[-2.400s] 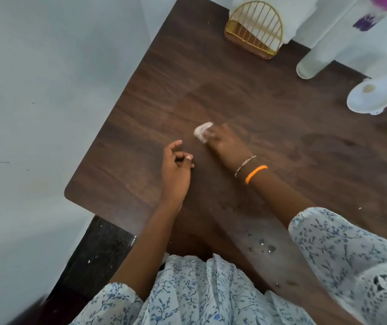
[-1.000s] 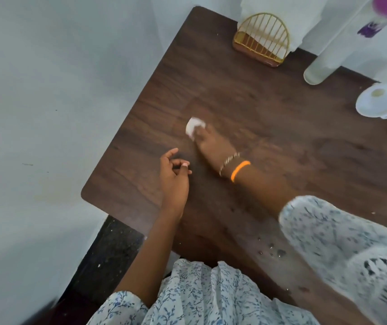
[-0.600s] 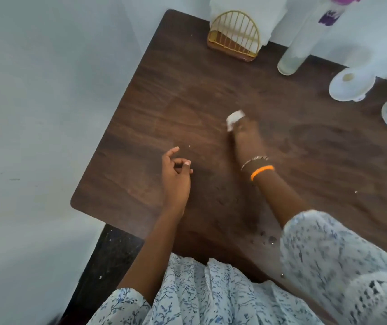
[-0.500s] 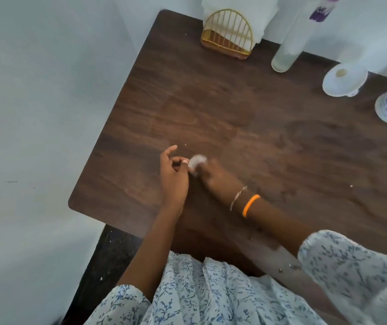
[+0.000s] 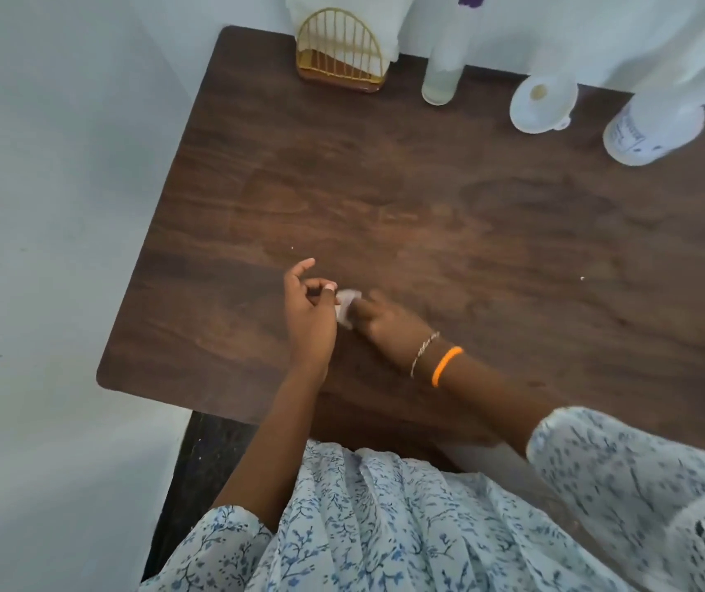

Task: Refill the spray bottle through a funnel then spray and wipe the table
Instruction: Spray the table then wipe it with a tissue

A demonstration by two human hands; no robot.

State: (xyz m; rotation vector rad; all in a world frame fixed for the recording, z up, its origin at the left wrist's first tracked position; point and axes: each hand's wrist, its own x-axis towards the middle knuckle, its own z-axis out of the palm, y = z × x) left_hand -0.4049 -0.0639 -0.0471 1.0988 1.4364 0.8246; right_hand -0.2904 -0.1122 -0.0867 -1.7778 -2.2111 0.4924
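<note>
— Tissue (image 5: 347, 308), a small crumpled white wad, sits at centre left of the frame on the bench (image 5: 449, 215), under the tips of the right hand (image 5: 389, 324).

— How do the fingers lie?

— The right hand's fingers press down on the wad, curled round its near side. The left hand (image 5: 308, 318) rests just beside it, fingers loosely curled and holding nothing.

— How will it handle?

— Light and soft, probably damp, so likely to tear or shed bits if dragged hard. Best gripped as a bunch, with flat pressure from several fingertips.

— And the rest?

— Along the top of the frame stand the spray bottle (image 5: 440, 74), the funnel (image 5: 541, 104) and a white bottle (image 5: 652, 126), well apart from the hands.
</note>
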